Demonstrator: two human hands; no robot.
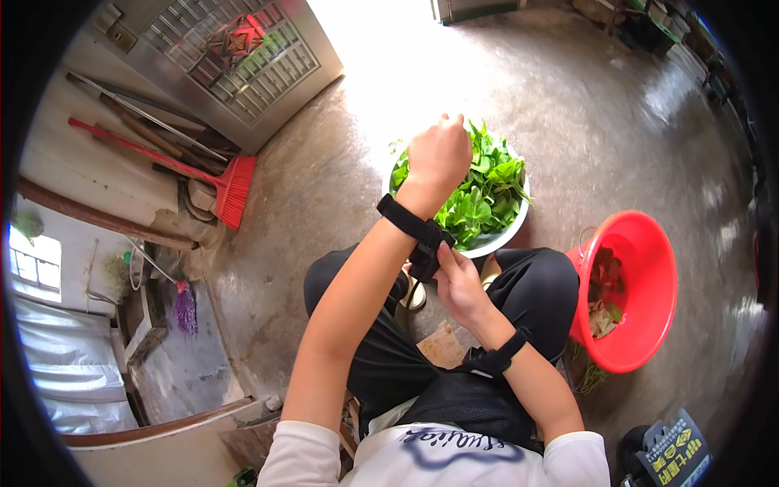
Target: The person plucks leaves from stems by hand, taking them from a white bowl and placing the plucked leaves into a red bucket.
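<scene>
My left hand [441,156] is raised over a white basin [492,243] heaped with green leafy vegetables [484,188]. Its fingers are curled into a fist, and nothing sticks out of them. A black strap [398,215] circles that wrist, carrying a small black box-shaped device [427,258] with a cable. With fingers and thumb, my right hand [461,286] grips this device at its lower side. Another black strap [507,351] is around my right wrist. The basin stands on the floor just beyond my knees.
A red bucket [641,325] with leaf scraps inside stands by my right knee. Loose stems [592,378] lie beside it. At lower right is a dark stool-like object [669,450]. A red broom [235,191] leans by the left wall, near an open metal door [243,65]. Further left hangs a purple mop [186,308].
</scene>
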